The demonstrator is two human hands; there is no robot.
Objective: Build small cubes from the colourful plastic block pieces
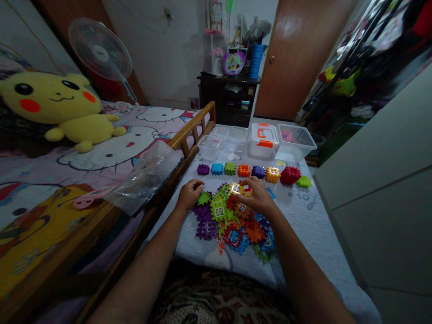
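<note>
A person's right hand [258, 194] pinches a yellow window tile [235, 188] at a heap of interlocking plastic tiles [232, 217], the left hand [190, 194] curled beside a green tile [204, 198], its grip impossible to tell, as a row of cubes [258, 171] stands beyond both hands

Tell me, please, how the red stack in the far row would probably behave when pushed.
The red stack looks layered from thin, toothed plastic, so it is probably light and stiff. Its boxy shape suggests sliding over the cloth rather than rolling. Whether its layers lock together cannot be seen; if loose, they may spread apart.
</note>
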